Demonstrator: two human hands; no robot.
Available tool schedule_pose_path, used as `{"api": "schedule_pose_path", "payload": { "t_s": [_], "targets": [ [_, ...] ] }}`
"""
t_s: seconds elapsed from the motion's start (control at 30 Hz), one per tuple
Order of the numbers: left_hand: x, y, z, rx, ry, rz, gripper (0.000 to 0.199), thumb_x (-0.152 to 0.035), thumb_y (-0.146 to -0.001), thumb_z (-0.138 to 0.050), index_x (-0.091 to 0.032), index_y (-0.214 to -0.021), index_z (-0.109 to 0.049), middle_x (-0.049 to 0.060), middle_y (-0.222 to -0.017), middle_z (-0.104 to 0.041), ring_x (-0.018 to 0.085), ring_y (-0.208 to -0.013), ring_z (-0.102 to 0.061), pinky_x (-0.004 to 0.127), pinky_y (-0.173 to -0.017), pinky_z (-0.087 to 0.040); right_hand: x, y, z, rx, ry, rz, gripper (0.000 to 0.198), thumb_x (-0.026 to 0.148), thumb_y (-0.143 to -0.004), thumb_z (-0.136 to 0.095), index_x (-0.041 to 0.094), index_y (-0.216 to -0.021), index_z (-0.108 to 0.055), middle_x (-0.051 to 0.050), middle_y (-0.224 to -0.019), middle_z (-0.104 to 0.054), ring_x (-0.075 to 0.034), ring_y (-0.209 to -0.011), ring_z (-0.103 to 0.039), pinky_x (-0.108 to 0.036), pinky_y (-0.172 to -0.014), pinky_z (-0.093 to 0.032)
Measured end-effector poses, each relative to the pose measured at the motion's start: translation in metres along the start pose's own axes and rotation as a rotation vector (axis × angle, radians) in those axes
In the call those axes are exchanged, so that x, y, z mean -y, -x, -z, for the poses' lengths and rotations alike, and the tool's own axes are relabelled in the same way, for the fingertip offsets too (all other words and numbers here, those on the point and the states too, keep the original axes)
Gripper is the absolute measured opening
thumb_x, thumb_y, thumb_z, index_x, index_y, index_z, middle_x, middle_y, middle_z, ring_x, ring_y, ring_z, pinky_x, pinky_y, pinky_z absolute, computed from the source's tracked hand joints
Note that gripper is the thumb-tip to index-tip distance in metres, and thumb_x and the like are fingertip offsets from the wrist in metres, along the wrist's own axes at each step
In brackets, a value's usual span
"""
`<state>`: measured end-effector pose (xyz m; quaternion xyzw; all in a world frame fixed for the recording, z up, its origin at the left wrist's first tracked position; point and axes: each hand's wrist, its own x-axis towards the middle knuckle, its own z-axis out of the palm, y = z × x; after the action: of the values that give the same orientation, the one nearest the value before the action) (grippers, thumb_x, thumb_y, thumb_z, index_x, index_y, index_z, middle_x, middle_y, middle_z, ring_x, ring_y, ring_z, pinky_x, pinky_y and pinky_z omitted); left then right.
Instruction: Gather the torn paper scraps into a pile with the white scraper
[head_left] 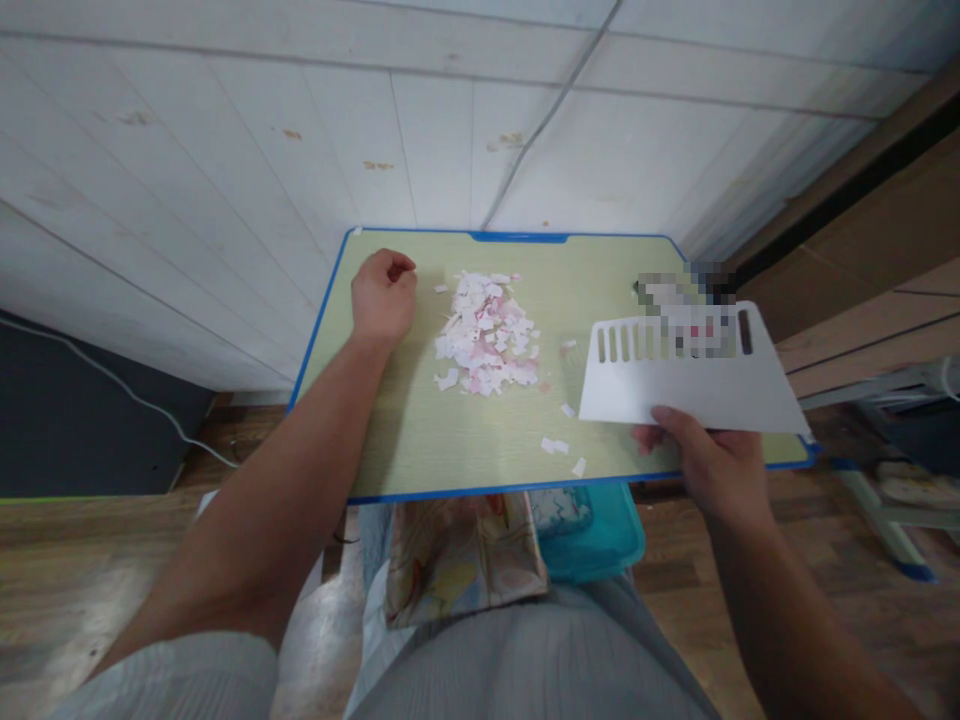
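Observation:
My right hand [720, 470] grips a thin white slotted board [697, 390] by its near edge, thumb on top. A row of narrow slots runs along the board's far side, and it is held over the right part of the table. My left hand [384, 298] is curled into a loose fist at the table's left side, with nothing visible in it. Between the hands lies a heap of white and pinkish paper scraps [487, 335], nearer to my left hand. A few loose scraps [555, 446] are scattered toward the front edge.
The pale table [405, 430] has a blue rim and stands against a white panelled wall [300, 140]. Below its front edge are a patterned cloth container [465, 570] and a turquoise tub [600, 545]. A blurred-out patch covers something behind the board. A metal frame [892, 530] stands at right.

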<state>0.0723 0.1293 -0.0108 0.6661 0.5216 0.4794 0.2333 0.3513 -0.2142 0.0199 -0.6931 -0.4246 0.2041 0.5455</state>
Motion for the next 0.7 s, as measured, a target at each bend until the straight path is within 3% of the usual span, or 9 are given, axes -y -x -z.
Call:
{"api": "schedule_pose_path", "payload": {
  "t_s": [0.17, 0.53, 0.7],
  "targets": [
    [0.003, -0.002, 0.0, 0.007, -0.023, -0.014, 0.012, -0.016, -0.083, -0.064, -0.025, -0.09, -0.065, 0.001, -0.091, -0.069, 0.022, -0.094, -0.066, 0.037, -0.098, -0.054, 0.003, -0.012, -0.009, 0.048, 0.028, -0.018, 0.031, 0.041, -0.088, -0.082, 0.026, -0.062, -0.073, -0.005, -0.063, -0.076, -0.022, -0.057, -0.071, -0.034, -0.063, -0.061],
    [-0.003, 0.0, -0.001, -0.011, -0.027, -0.028, 0.016, -0.01, -0.083, -0.063, -0.024, -0.089, -0.067, 0.002, -0.09, -0.069, 0.023, -0.092, -0.064, 0.038, -0.091, -0.052, 0.009, 0.001, 0.016, 0.285, 0.07, 0.001, 0.037, 0.042, -0.091, -0.081, 0.027, -0.058, -0.071, -0.002, -0.057, -0.071, -0.023, -0.052, -0.07, -0.034, -0.057, -0.06],
    [0.001, -0.001, -0.001, -0.006, -0.026, -0.035, 0.016, -0.01, -0.083, -0.063, -0.024, -0.089, -0.067, 0.002, -0.09, -0.068, 0.023, -0.09, -0.063, 0.038, -0.091, -0.051, 0.006, -0.002, 0.018, 0.288, 0.024, 0.009, 0.033, 0.036, -0.089, -0.081, 0.027, -0.059, -0.07, -0.001, -0.054, -0.069, -0.022, -0.049, -0.067, -0.033, -0.055, -0.058]
  ]
}}
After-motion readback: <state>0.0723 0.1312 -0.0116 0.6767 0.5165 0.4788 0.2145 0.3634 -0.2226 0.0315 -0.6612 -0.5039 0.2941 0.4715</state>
